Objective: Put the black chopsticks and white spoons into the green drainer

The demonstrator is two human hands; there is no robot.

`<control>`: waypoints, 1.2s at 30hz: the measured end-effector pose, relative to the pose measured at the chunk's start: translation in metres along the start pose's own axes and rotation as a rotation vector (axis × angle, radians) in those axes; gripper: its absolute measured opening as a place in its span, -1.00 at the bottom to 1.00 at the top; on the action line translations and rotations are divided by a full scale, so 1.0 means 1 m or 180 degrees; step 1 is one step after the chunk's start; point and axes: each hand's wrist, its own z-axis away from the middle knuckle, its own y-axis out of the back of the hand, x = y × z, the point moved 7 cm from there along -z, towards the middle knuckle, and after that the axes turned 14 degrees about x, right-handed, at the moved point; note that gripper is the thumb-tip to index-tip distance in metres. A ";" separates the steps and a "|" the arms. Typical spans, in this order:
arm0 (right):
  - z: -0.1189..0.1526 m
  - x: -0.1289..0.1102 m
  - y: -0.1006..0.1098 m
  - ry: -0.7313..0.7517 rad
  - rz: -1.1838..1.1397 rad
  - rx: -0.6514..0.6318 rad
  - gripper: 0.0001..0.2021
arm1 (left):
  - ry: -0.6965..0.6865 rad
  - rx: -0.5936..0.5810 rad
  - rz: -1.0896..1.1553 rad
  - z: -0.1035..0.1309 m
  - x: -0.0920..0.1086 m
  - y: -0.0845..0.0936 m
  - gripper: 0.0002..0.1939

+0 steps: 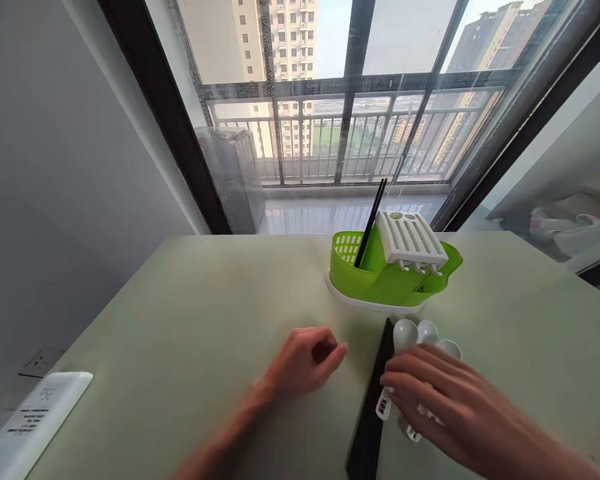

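My left hand (307,360) hovers over the middle of the table, fingers curled toward the thumb with nothing visible in them. Over a group of white spoons, my right hand (445,400) has its fingertips closed at the handle of the leftmost spoon (405,335); its thumb is hidden. Two more bowls, a middle spoon (427,331) and a right spoon (450,348), show beyond the knuckles. Left of them lies a bundle of black chopsticks (370,413). Behind stands a green utensil holder (370,283) with a white slotted rack (413,239); black chopsticks (371,223) lean in its left basket.
The pale table (205,320) spans the foreground. A white box-like device with a digital display (35,423) sits at its left edge. Beyond the far edge are a dark-framed glass door (350,87) and a balcony railing. A wall (55,200) rises on the left.
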 end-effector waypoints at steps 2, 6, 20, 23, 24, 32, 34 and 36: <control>0.009 -0.003 -0.009 -0.0048 -0.0035 -0.0044 -0.84 | -0.0407 -0.0251 -0.0138 0.008 0.010 -0.010 -0.65; 0.018 -0.009 -0.013 -0.0048 -0.0080 0.0037 -0.80 | -0.1069 -0.0747 -0.0220 0.029 0.025 -0.034 -0.57; 0.034 -0.008 -0.015 -0.0152 0.0377 -0.0192 -0.77 | -0.1310 -0.0871 -0.0539 0.039 0.028 -0.045 -0.51; 0.033 -0.010 -0.015 -0.0138 0.0582 -0.0255 -0.76 | -0.1305 -0.0925 -0.0585 0.038 0.031 -0.044 -0.55; 0.033 -0.011 -0.016 -0.0161 0.0630 -0.0254 -0.77 | -0.1314 -0.0940 -0.0592 0.038 0.032 -0.044 -0.56; 0.046 -0.018 -0.038 -0.0676 0.1021 -0.0153 -0.76 | -0.1380 -0.0989 -0.0614 0.035 0.035 -0.044 -0.60; 0.050 -0.017 -0.045 -0.0800 0.1211 -0.0134 -0.75 | -0.1424 -0.0986 -0.0641 0.035 0.036 -0.043 -0.63; 0.055 -0.015 -0.054 -0.0917 0.1293 -0.0137 -0.77 | -0.1476 -0.0966 -0.0673 0.035 0.037 -0.042 -0.65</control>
